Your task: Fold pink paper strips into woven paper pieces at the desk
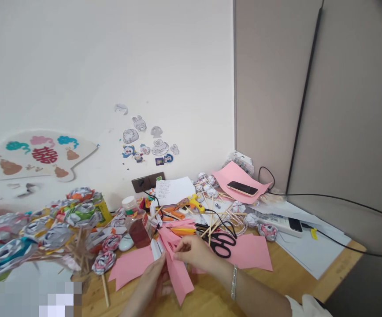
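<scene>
A folded strip of pink paper (180,278) is held upright over the desk between my two hands. My left hand (155,276) grips it from the left, thumb along its edge and fingers behind. On the other side my right hand (191,253) pinches a fold of the same paper. Flat pink sheets (131,264) lie beneath and beside my hands. Black-handled scissors (222,244) rest just right of my right hand. Behind my hands is a bottle of reddish-brown liquid (138,226) with a white cap.
Paper flowers on sticks (78,213) crowd the left. A yellow glue gun (195,204) lies behind, its cable trailing right. A phone (242,188) rests on a pink sheet at the back. White papers (313,246) and a power strip (281,223) occupy the right.
</scene>
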Available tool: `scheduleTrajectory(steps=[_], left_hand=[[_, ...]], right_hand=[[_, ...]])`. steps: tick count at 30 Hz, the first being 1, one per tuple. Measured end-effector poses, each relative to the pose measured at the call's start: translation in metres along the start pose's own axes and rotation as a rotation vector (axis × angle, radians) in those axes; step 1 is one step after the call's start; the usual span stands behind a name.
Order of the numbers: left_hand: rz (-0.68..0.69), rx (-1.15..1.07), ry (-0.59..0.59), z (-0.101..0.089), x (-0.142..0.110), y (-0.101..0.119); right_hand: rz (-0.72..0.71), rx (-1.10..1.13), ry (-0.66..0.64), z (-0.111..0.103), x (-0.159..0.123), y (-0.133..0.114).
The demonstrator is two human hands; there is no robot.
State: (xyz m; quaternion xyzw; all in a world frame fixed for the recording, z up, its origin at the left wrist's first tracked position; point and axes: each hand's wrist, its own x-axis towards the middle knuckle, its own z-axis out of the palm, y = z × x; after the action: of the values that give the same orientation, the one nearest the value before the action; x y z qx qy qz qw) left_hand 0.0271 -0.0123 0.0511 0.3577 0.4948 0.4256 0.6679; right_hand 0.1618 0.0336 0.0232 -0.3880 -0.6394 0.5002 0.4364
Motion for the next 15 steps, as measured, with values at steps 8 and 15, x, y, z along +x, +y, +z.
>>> scheduleTrajectory(steps=[8,15], left_hand=[[-0.014,0.003,-0.159,0.015,-0.023,0.016],[-0.034,-0.009,-0.037,0.003,-0.006,0.002]], right_hand=[[-0.072,-0.168,0.012,0.003,-0.005,-0.003],[-0.156,-0.320,0.025,0.003,-0.007,-0.010]])
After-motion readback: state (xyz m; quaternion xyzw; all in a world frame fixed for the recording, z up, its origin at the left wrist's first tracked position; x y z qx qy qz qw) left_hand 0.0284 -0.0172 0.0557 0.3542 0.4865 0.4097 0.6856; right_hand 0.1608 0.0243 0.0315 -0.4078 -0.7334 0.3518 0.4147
